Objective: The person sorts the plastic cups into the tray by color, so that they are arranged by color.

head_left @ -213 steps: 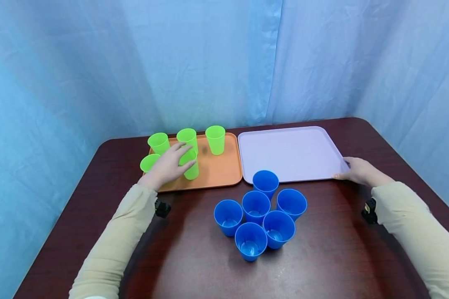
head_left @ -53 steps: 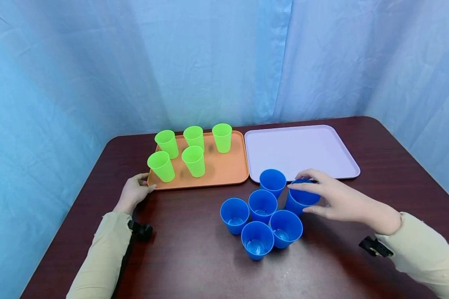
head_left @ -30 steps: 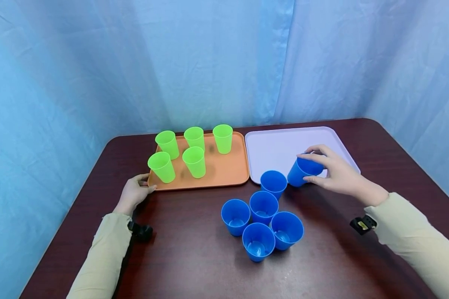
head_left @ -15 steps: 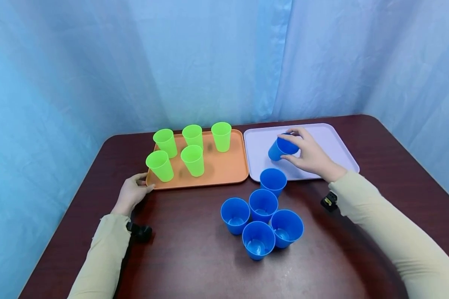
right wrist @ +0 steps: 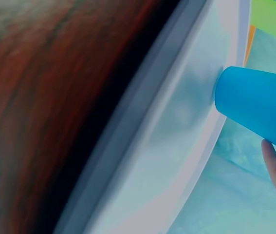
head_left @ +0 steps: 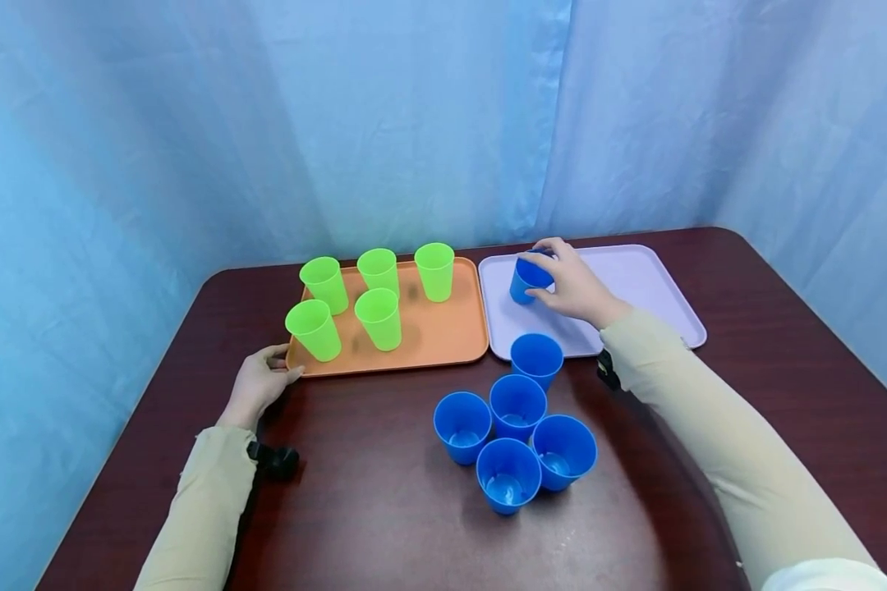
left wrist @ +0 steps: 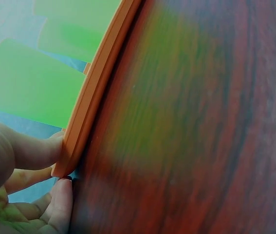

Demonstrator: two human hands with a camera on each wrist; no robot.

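Right hand [head_left: 576, 287] just carried the blue cup [head_left: 526, 281] off the bench to the lavender tray's [head_left: 658, 283] 10 o'clock corner, fingers wrapped round it; sorting's underway.

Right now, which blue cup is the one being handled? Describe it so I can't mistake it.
Find the pale lilac tray to the right of the orange tray. At its far left corner stands one blue cup, gripped by the right hand. It is the only blue cup on a tray; the five others cluster on the bare table.
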